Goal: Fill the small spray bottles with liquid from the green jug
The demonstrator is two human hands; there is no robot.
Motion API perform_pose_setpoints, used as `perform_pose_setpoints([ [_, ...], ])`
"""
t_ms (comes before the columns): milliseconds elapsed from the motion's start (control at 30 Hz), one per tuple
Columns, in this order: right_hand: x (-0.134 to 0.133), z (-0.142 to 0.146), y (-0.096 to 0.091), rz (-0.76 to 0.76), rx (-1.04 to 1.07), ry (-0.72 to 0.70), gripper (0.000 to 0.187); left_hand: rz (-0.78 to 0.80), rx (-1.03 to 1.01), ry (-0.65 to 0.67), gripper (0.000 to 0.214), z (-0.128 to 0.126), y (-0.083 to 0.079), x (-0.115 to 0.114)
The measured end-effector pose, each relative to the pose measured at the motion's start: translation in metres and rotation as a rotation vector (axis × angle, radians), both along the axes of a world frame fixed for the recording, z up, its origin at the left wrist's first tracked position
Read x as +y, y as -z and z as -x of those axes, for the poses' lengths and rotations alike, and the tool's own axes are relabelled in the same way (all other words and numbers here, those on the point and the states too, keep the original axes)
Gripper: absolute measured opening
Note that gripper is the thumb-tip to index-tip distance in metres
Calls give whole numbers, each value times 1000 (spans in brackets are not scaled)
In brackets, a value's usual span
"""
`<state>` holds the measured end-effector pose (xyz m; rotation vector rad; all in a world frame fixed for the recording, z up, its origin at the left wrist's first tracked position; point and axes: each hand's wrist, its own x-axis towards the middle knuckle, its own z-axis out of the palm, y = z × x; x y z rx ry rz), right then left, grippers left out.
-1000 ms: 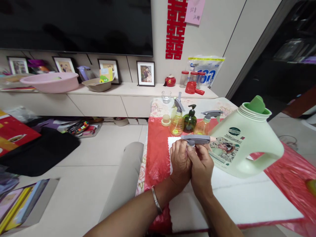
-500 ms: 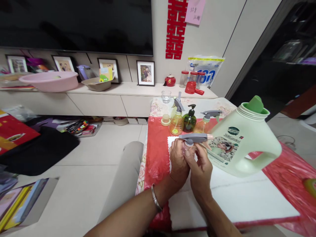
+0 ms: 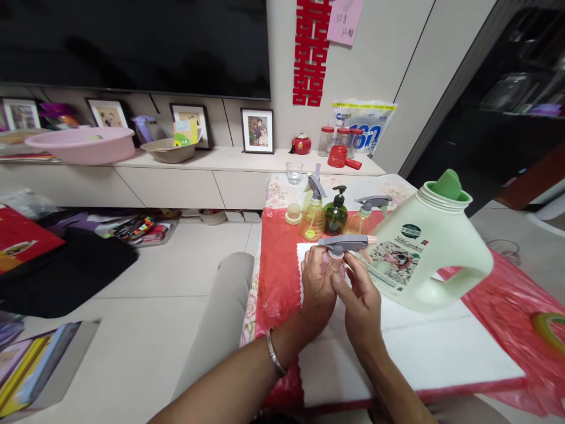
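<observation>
Upright above the white mat [image 3: 424,341], a spray bottle with a grey trigger head [image 3: 346,242] is between my two hands. My left hand [image 3: 318,282] wraps round its pinkish body, most of which the fingers cover. With thumb and fingers, my right hand [image 3: 361,300] grips the bottle near its neck, just under the head. Behind them stand a yellow spray bottle [image 3: 313,221], a dark green pump bottle [image 3: 336,217] and an orange spray bottle [image 3: 358,222]. To the right is a large pale green detergent jug [image 3: 435,241], uncapped, with a green piece in its mouth.
A pale cap [image 3: 293,214] lies on the red cover [image 3: 278,265] left of the bottles. Behind it is a glass cup [image 3: 293,172]. The cabinet [image 3: 238,159] at the back holds frames, jars, a red scoop [image 3: 342,158] and a pink basin [image 3: 83,146].
The view has shifted slightly, so the scene sits a little further left. Both hands keep their hold on the spray bottle; the right fingers have shifted slightly at its neck.
</observation>
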<state>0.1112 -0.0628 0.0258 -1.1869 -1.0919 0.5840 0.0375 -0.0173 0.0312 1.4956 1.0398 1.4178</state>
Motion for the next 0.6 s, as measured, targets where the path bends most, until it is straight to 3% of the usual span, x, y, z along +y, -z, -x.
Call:
perform_pose_setpoints([
  [400,-1,1,5,-3,-179,23,62,-53,70,-32,20,0,-1,1],
  [600,-2,2,1,-7,-145,29,61,-16,-54,10,27,1,4,-3],
])
